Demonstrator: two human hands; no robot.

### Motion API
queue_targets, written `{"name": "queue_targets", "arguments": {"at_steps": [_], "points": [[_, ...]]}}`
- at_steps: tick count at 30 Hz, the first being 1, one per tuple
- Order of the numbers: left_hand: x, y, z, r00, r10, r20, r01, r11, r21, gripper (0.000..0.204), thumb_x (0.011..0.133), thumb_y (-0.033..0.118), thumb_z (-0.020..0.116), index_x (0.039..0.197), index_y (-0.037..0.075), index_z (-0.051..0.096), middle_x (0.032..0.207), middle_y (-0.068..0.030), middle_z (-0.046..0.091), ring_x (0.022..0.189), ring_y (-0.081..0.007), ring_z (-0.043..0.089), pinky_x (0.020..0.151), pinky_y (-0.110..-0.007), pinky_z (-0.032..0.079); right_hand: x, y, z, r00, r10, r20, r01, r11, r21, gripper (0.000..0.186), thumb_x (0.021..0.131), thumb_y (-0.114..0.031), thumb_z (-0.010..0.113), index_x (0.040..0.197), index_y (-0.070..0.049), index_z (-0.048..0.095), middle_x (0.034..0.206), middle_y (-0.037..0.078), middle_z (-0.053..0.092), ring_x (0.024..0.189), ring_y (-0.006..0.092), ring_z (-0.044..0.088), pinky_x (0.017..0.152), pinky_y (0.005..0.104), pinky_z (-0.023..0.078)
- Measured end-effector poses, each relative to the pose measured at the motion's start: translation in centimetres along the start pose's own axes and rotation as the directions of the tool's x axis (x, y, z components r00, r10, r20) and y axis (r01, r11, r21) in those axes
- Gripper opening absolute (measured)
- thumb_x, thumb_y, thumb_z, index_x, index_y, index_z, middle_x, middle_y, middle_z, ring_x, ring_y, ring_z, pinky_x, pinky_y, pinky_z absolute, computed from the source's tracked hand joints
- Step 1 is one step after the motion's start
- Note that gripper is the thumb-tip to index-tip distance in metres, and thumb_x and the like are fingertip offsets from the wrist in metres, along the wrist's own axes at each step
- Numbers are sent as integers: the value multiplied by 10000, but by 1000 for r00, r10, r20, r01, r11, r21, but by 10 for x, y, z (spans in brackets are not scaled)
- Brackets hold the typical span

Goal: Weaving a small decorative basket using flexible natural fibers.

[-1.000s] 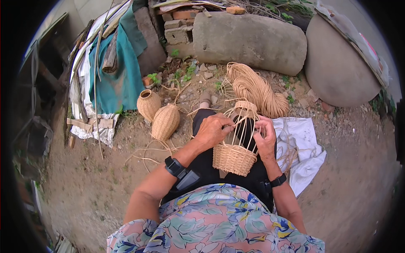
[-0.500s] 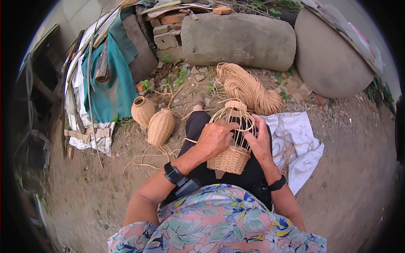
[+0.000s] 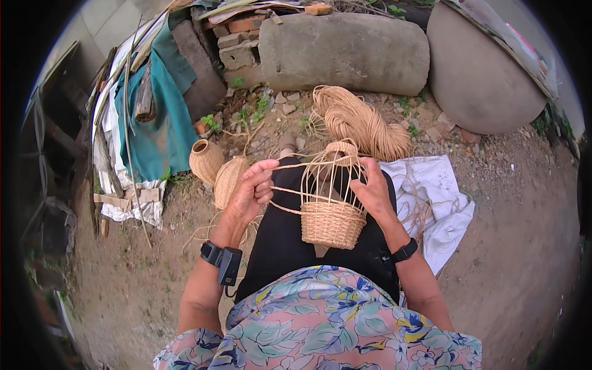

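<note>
At the near edge, a floral shirt is covering the torso; beyond it, black trousers are forming the lap, with bare soil spreading on both sides. The basket is sitting over the lap between the hands, its woven band facing the torso, its narrow neck pointing away. Trousers are showing through its open stakes. The left hand is clenching pale strands that are stretching to the basket's left side. The right hand is grasping the stakes on the opposite side; exact fingertip contact is partly hidden.

Left of the knees, two wicker pots are standing close together; the farther one's mouth is showing shadow, contents unreadable, and the left hand is blocking part of the nearer. To the right, a white sheet is lying crumpled under loose fibres. Just beyond the basket's neck, a cord coil is resting on rubble. Farthest out, a stone block is lying between bricks and a grey disc; teal cloth is hanging at left.
</note>
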State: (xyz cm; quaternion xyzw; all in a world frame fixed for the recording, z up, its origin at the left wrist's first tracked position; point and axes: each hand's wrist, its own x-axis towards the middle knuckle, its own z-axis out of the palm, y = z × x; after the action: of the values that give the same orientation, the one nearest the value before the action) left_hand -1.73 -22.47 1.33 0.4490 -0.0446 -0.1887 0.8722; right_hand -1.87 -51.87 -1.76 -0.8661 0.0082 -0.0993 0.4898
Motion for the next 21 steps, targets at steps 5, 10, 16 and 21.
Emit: {"name": "queue_targets", "arguments": {"at_steps": [5, 10, 16, 21], "points": [[-21, 10, -29, 987, -65, -144, 133, 834, 536, 219, 989, 176, 516, 1151, 46, 584, 658, 83, 387, 569, -32, 361, 510, -184, 321, 1, 2, -1, 1000, 5, 10, -5, 1000, 16, 506, 740, -143, 620, 1215, -25, 489, 1212, 166, 572, 1111, 329, 574, 927, 397, 454], [-40, 2, -57, 994, -96, -53, 105, 974, 201, 257, 990, 263, 544, 1099, 35, 590, 675, 62, 475, 604, -45, 451, 553, -196, 403, -3, 1, -3, 1000, -4, 9, 4, 1000, -13, 467, 737, -119, 616, 1174, -11, 495, 1164, 161, 584, 1101, 295, 574, 897, 382, 472], [-30, 7, -58, 981, -21, -193, 76, 955, 287, 231, 937, 164, 633, 1096, -4, 631, 781, -2, 633, 674, -54, 608, 598, -194, 530, -6, 5, -5, 1000, -1, 4, 1, 999, 52, 431, 750, -104, 591, 1160, -2, 504, 1132, 156, 591, 1092, 270, 568, 893, 375, 466], [15, -2, 2, 996, -56, -67, 68, 975, 209, 192, 936, 119, 622, 1079, -8, 629, 800, -36, 653, 687, -81, 649, 617, -184, 560, -9, 8, -3, 1000, -22, -1, 22, 994, 104, 401, 757, -90, 563, 1147, -12, 517, 1075, 135, 594, 1047, 241, 565, 898, 343, 448]]}}
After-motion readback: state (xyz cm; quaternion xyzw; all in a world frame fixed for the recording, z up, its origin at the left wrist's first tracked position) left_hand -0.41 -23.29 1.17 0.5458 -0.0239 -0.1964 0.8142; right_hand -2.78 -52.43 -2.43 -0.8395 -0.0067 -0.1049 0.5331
